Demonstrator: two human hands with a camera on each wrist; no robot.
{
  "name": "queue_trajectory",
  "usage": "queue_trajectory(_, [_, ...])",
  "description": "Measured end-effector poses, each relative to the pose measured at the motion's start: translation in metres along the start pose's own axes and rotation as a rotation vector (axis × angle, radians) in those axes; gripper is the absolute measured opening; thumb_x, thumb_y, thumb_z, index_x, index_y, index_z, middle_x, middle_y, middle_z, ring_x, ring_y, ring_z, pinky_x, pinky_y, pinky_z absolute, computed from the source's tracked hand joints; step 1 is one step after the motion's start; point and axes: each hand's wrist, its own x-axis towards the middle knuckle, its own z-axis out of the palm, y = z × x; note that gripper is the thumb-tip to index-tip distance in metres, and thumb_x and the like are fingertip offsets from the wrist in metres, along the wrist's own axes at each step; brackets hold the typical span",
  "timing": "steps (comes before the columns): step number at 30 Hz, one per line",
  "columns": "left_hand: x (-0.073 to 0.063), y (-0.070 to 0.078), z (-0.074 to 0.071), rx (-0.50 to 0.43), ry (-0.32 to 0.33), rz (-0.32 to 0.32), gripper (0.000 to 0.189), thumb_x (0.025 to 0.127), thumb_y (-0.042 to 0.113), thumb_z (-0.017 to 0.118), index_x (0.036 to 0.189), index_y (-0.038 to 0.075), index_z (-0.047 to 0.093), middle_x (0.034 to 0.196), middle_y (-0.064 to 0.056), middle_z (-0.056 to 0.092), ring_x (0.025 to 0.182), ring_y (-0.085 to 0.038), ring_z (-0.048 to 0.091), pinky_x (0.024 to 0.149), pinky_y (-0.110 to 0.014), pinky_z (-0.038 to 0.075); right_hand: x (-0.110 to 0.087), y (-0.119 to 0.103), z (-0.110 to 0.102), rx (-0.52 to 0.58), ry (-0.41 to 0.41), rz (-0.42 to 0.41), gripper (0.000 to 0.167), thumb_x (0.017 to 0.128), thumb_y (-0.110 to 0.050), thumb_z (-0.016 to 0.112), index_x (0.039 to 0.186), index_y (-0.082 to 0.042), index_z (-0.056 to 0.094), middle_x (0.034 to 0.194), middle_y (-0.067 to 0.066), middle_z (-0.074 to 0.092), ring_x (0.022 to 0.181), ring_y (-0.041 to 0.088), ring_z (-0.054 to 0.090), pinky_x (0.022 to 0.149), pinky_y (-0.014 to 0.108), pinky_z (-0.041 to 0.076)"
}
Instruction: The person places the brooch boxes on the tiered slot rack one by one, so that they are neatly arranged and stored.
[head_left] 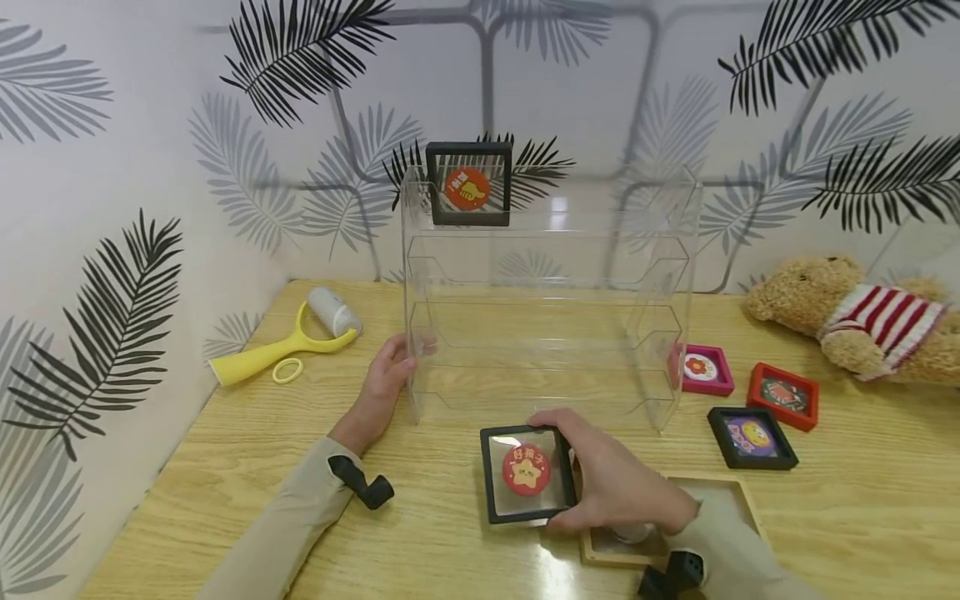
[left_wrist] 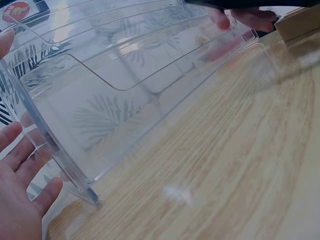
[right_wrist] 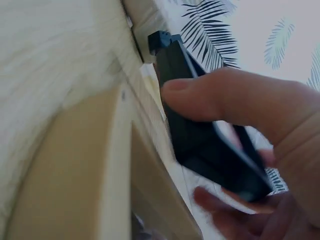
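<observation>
A clear acrylic tiered rack (head_left: pixel 551 325) stands upright on the table. My left hand (head_left: pixel 387 379) rests against its left side panel, fingers extended, as the left wrist view also shows. My right hand (head_left: pixel 622 475) grips the right edge of a black-framed display case (head_left: pixel 491 479), with a thumb on its lower edge. Inside that case is a round red badge (head_left: pixel 527 470) with a star face. In the right wrist view, the case (right_wrist: pixel 200 135) is tilted. Another black display case (head_left: pixel 471 218) with an orange-red badge sits at the rack's top left.
Beneath my right forearm lies a shallow wooden tray (head_left: pixel 742 500). To the right are a pink case (head_left: pixel 708 385), a red case (head_left: pixel 806 408), a black case (head_left: pixel 757 458) and a teddy bear (head_left: pixel 847 325). A yellow slingshot-shaped thing (head_left: pixel 262 357), a ring (head_left: pixel 288 382) and a grey cylinder (head_left: pixel 330 308) lie left.
</observation>
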Motion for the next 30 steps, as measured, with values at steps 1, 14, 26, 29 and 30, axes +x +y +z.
queue_trajectory(1, [0.0, 0.0, 0.0, -0.005, -0.002, 0.001, 0.055, 0.091, 0.02, 0.041, 0.139, -0.006, 0.031, 0.143, -0.028, 0.04, 0.124, -0.013, 0.045, 0.109, -0.048, 0.024, 0.0, 0.0, -0.001, 0.03, 0.008, 0.006, 0.103, 0.055, -0.026, 0.093, 0.139, -0.015, 0.035, 0.131, 0.0, 0.049, 0.112, 0.014, 0.052, 0.1, 0.039, 0.044])
queue_trajectory(14, [0.0, 0.002, 0.0, -0.014, -0.001, -0.004, 0.055, 0.092, 0.02, 0.041, 0.138, -0.008, 0.031, 0.142, -0.03, 0.039, 0.123, -0.014, 0.045, 0.107, -0.046, 0.026, -0.001, 0.006, -0.008, 0.427, 0.069, 0.039, 0.103, 0.066, -0.014, 0.088, 0.146, -0.013, 0.023, 0.122, 0.014, 0.049, 0.089, 0.016, 0.061, 0.069, 0.03, 0.055])
queue_trajectory(26, [-0.001, 0.004, 0.002, -0.004, -0.008, -0.006, 0.055, 0.092, 0.021, 0.041, 0.139, -0.007, 0.03, 0.144, -0.029, 0.039, 0.128, -0.021, 0.042, 0.11, -0.051, 0.023, 0.0, 0.013, -0.018, 0.612, 0.241, 0.04, 0.052, 0.091, -0.001, 0.06, 0.135, -0.006, 0.033, 0.071, -0.003, 0.058, 0.039, 0.005, 0.047, 0.033, 0.027, 0.039])
queue_trajectory(29, [0.0, 0.004, 0.001, 0.004, -0.012, -0.011, 0.055, 0.093, 0.02, 0.041, 0.139, -0.006, 0.03, 0.144, -0.028, 0.039, 0.13, -0.024, 0.041, 0.11, -0.051, 0.023, 0.004, 0.014, -0.023, 0.538, 0.318, 0.06, 0.032, 0.099, -0.005, 0.048, 0.129, -0.003, 0.038, 0.064, -0.005, 0.057, 0.034, 0.01, 0.044, 0.031, 0.029, 0.039])
queue_trajectory(30, [0.0, 0.003, 0.0, 0.008, -0.011, -0.013, 0.054, 0.093, 0.02, 0.041, 0.139, -0.006, 0.03, 0.144, -0.028, 0.039, 0.13, -0.025, 0.041, 0.11, -0.049, 0.024, 0.006, 0.013, -0.026, 0.523, 0.324, 0.067, 0.029, 0.1, -0.007, 0.045, 0.128, -0.003, 0.038, 0.064, -0.003, 0.058, 0.034, 0.011, 0.044, 0.031, 0.03, 0.039])
